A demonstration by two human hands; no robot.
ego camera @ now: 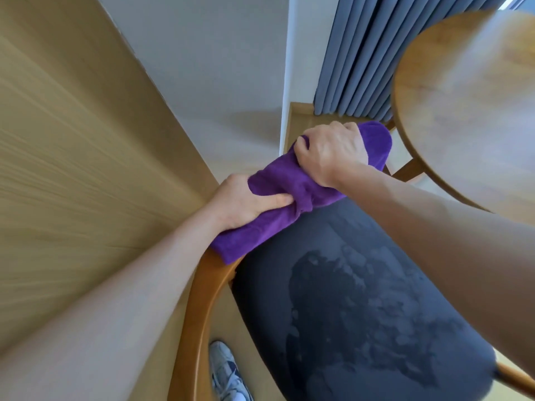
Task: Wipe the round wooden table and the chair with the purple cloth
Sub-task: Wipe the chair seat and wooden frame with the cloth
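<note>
The purple cloth (289,180) lies wrapped over the curved wooden back rail of the chair (199,302). My left hand (246,202) grips the cloth's lower part, thumb pressed onto it. My right hand (330,153) grips its upper part around the rail. The chair's dark grey padded seat (362,299) fills the lower middle, with darker damp-looking patches. The round wooden table (474,111) stands at the upper right, its top seen at a slant.
A light wooden panel (72,154) rises close on the left of the chair. A white wall and grey-blue curtains (359,59) are behind. A foot in a white sneaker (228,374) stands on the floor at the bottom, left of the seat.
</note>
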